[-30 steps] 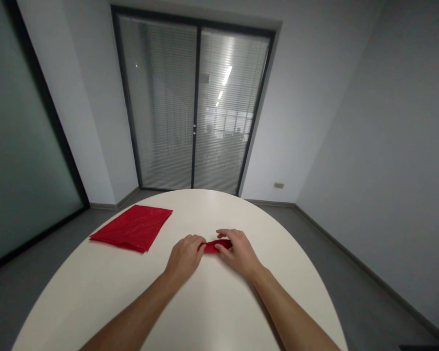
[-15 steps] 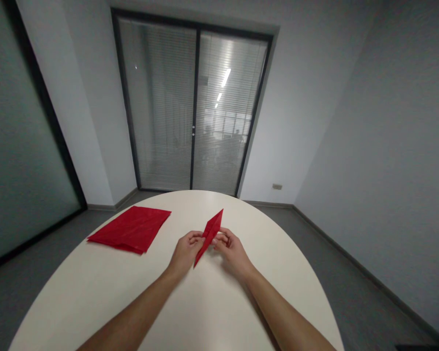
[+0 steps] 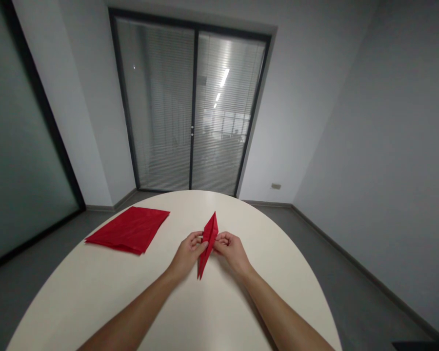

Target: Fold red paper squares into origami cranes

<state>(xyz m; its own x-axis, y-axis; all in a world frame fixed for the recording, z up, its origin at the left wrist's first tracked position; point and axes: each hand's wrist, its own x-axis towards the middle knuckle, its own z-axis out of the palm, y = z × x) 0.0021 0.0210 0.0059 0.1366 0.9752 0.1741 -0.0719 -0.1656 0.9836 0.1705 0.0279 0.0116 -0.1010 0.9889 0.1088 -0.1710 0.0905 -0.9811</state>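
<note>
A narrow, diamond-shaped piece of folded red paper (image 3: 210,229) is held between my two hands above the middle of the table. Its upper tip points away from me, and its lower end splits into two thin points. My left hand (image 3: 187,251) grips its left edge, thumb on top and fingers curled beneath. On the right edge, my right hand (image 3: 233,249) pinches the paper between thumb and curled fingers. Some of the fingertips are hidden behind the paper.
A stack of red paper sheets (image 3: 129,229) lies on the left of the round cream table (image 3: 201,317), close to its edge. Beyond the table stands a dark-framed glass door (image 3: 192,107) with blinds. Walls rise on both sides.
The folded paper has turned more upright, its top tip swinging left and its lower end coming nearer me. Two lower points now show. Both hands still hold it.
</note>
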